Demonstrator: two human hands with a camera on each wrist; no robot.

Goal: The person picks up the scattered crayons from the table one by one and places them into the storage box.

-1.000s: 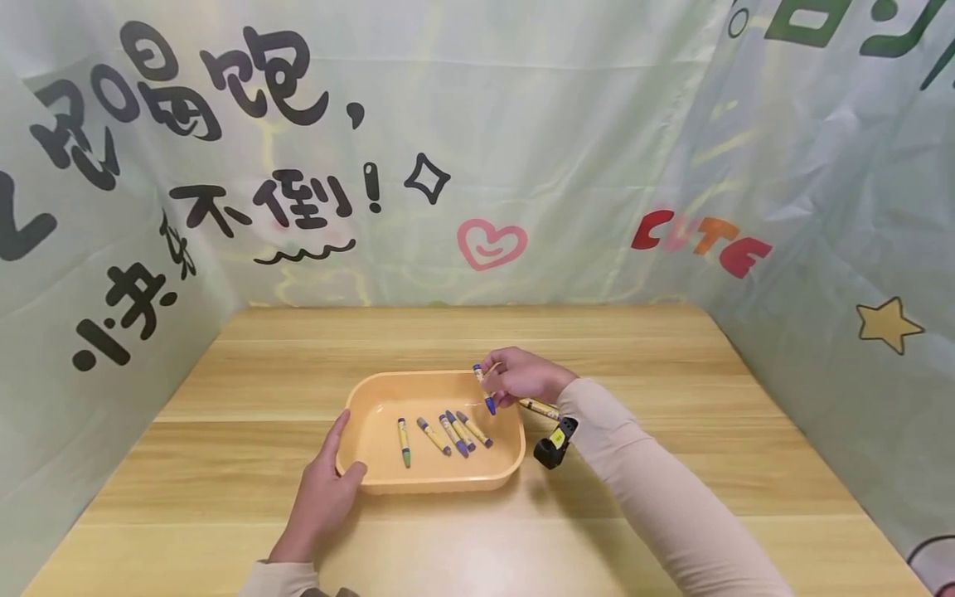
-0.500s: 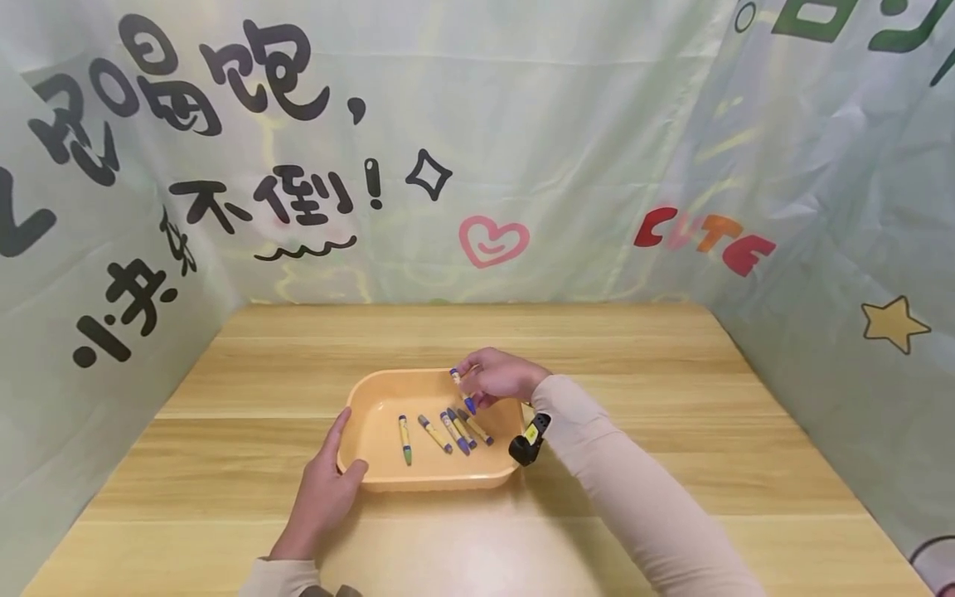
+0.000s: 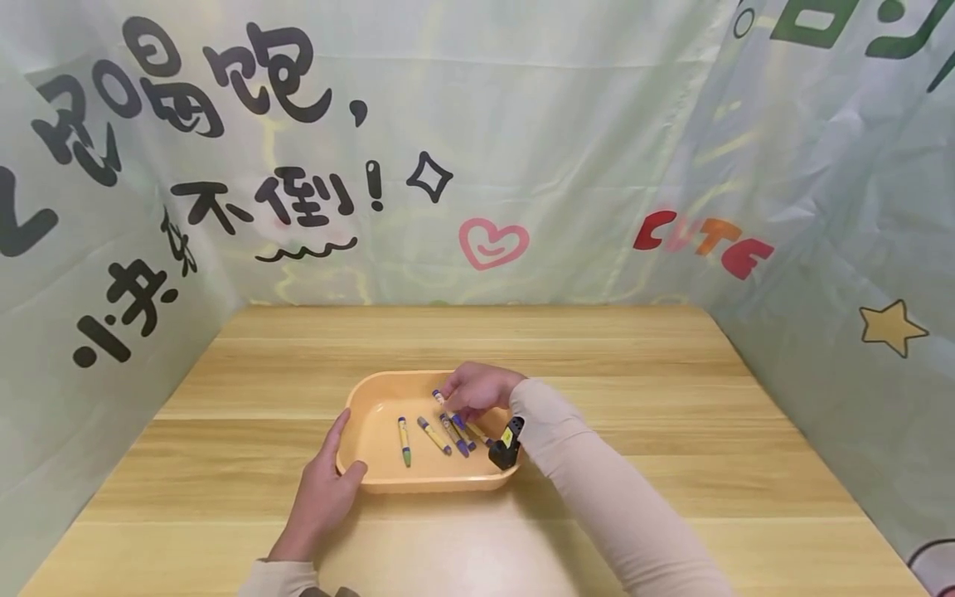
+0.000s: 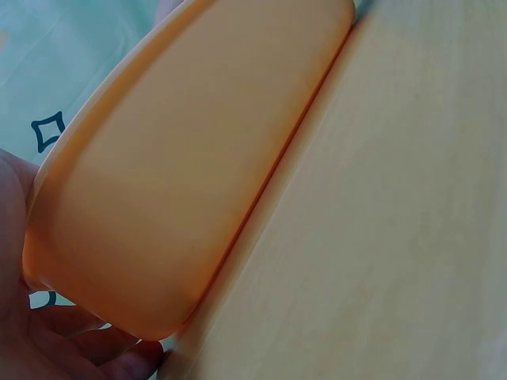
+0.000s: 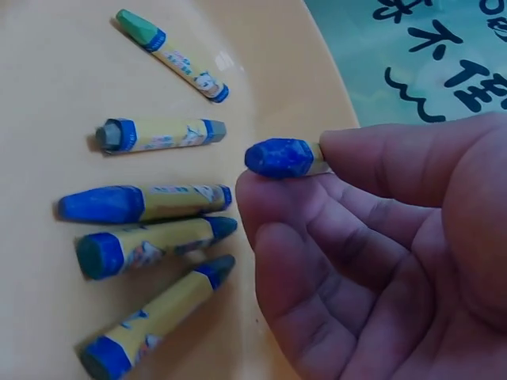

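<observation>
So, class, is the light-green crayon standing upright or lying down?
Lying down: the right wrist view shows the light-green crayon stretched lengthwise on the floor of the tray, apart from the other crayons.

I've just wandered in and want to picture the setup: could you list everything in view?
tray: 1, peach-orange, on the tabletop
green crayon: 1, yellow wrapper, in the tray
grey crayon: 1, yellow wrapper, next to the green one
blue-tipped crayon: 1, yellow wrapper, next along
dark-tipped crayons: 2, yellow wrappers, last in the row
held crayon: 1, blue-tipped, above the tray
tabletop: 1, light wood, below everything
printed sheeting: count unclear, pale green-white, behind and both sides
heart: 1, pink, back sheeting
star: 1, yellow, right sheeting
black device: 1, right wrist
sleeves: 2, beige, both arms
left hand: 1, gripping the tray's left end
right hand: 1, pinching the held crayon
</observation>
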